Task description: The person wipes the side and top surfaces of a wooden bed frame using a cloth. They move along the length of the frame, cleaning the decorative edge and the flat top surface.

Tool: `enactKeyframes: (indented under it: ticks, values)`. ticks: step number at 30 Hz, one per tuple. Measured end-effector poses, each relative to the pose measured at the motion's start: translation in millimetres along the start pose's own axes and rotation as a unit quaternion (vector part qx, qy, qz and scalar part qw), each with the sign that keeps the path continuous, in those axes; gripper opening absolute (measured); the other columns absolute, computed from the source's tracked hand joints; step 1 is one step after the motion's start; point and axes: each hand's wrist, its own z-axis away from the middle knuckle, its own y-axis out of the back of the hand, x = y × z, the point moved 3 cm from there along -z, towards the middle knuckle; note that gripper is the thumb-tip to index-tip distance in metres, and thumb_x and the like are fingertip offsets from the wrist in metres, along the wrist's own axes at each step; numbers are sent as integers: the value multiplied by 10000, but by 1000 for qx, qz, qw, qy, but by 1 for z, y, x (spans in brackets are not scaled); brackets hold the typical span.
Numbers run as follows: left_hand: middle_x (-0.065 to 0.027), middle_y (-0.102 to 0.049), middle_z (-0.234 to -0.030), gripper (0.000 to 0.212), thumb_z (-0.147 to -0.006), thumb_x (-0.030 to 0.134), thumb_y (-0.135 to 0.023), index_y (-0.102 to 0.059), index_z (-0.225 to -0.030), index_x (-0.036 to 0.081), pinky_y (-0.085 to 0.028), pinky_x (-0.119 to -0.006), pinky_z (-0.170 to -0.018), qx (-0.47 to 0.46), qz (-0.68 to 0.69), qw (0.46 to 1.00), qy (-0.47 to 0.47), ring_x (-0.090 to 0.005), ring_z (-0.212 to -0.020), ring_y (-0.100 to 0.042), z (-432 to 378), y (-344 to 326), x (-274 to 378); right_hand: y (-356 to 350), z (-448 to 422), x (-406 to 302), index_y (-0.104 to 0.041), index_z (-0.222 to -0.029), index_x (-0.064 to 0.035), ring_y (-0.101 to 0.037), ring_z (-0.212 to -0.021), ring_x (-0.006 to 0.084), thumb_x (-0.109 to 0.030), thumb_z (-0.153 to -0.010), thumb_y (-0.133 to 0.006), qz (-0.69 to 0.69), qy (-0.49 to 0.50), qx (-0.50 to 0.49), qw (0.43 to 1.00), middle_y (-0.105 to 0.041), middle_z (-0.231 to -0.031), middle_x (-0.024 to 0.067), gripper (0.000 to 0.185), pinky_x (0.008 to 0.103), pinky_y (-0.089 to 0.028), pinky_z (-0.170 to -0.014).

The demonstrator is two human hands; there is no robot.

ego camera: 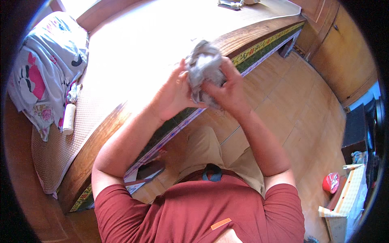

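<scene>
A crumpled grey-white cloth (205, 65) is bunched up between my two hands, above the wooden front edge of a raised platform bed covered with a woven mat. My right hand (229, 88) grips the cloth from its right side, thumb pressed into the folds. On the cloth's left side is my left hand (176, 94), fingers spread and curved; the cloth touches or nearly touches its fingers, and whether it grips cannot be told. Bright light washes out the mat behind.
A patterned sheet (51, 66) lies heaped at the left, beside a white cylindrical roll (69, 119). Dark and pale items lie at the mat's far edge. A wooden cabinet door (346, 57) stands right; a red container (330, 183) and a cloth-covered stand (349, 191) are lower right.
</scene>
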Motion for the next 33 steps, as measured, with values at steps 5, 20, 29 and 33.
enactKeyframes:
  ticks: [5, 20, 29, 33]
  values:
    - [-174, -584, -1235, 649, -906, 559, -479, -484, -1334, 71, -456, -426, -967, 96, -578, 796, -155, -296, -1121, -572, 30, 79, 68, 14, -27, 34, -627, -1097, -24, -614, -865, 138, -113, -754, -734, -162, -119, 115, 973, -666, -982, 63, 371, 272, -496, -737]
    - [-264, -405, -1370, 817, -818, 590, -563, -403, -1372, 12, -342, -456, -1052, 129, -824, 552, -24, -397, -1258, -396, 61, 116, 45, -26, -89, 82, -655, -1141, -200, -661, -886, 301, -325, -676, -632, 390, -41, -126, 911, -665, -991, 154, 483, 426, -532, -754]
    - [-239, -424, -1364, 988, -677, 582, -712, -380, -1372, -35, -333, -438, -1064, 135, -806, 577, 9, -375, -1257, -401, 63, 113, 50, -121, -47, 10, -627, -1139, -215, -672, -801, 283, -372, -788, -607, 294, 124, -237, 918, -660, -951, 98, 385, 423, -546, -696]
    - [-234, -419, -1372, 988, -689, 602, -693, -384, -1363, -52, -327, -439, -1068, 150, -827, 541, -29, -373, -1263, -393, 67, 118, 45, -73, -70, 53, -652, -1121, -233, -665, -769, 274, -424, -823, -587, 402, 134, -165, 891, -647, -917, 97, 360, 415, -546, -697]
